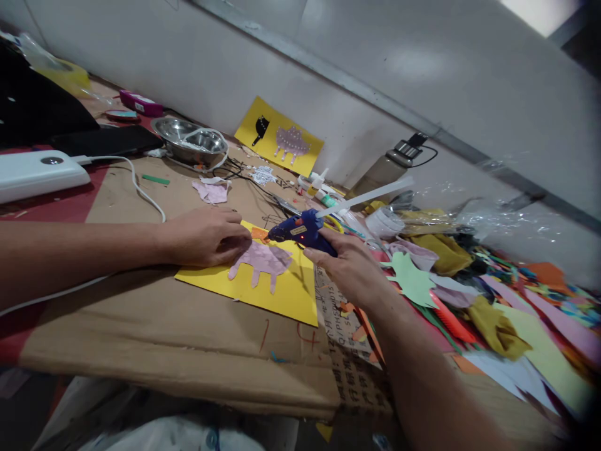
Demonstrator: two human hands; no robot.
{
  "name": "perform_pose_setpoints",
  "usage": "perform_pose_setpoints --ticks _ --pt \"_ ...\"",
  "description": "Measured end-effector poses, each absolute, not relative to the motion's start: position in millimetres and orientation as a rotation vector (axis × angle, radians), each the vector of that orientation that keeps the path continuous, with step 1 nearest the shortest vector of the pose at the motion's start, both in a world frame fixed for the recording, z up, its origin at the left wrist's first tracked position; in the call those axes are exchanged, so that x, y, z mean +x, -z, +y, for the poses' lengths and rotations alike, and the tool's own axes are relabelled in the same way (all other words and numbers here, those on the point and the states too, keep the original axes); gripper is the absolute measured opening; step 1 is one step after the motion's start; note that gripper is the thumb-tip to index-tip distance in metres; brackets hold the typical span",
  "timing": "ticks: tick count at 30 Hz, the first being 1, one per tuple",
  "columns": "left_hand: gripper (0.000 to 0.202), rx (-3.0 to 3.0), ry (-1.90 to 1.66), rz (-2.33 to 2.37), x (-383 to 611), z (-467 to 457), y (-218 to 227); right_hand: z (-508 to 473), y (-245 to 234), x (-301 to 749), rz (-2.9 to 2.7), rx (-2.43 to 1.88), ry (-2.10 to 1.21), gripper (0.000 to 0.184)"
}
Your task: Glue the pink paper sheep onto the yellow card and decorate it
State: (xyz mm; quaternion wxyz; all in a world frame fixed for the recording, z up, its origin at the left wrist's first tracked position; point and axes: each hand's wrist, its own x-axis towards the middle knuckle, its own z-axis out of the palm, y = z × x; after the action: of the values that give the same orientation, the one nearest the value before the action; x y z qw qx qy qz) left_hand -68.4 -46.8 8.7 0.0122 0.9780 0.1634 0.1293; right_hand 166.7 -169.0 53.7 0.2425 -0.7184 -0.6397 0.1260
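My right hand point(350, 263) grips a dark blue hot glue gun point(300, 230) with a long whitish glue stick out of its back and a small red light lit. Its nozzle points left, at an orange piece point(259, 233) by the top edge of a purple felt cutout point(263, 263). That cutout lies on a yellow card point(293, 297), several leg-like strips pointing toward me. Curled over the card's left part is my left hand point(206, 235), fingertips against the cutout's left end; what they pinch, if anything, is hidden.
A finished-looking yellow card point(300, 138) leans on the wall. A metal bowl point(192, 144) stands at back left, a bottle point(385, 166) at back right. Felt and paper scraps point(469, 313) heap up on the right. A white cable point(145, 194) runs past my left forearm from a power bank point(37, 175).
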Motion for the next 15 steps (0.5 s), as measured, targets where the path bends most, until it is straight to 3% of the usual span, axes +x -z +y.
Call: perform_pose_setpoints --ticks 15 --pt "0.027 3.036 -0.359 0.523 -68 -49 -12 -162 -57 150 -1.813 -1.809 -0.486 0.026"
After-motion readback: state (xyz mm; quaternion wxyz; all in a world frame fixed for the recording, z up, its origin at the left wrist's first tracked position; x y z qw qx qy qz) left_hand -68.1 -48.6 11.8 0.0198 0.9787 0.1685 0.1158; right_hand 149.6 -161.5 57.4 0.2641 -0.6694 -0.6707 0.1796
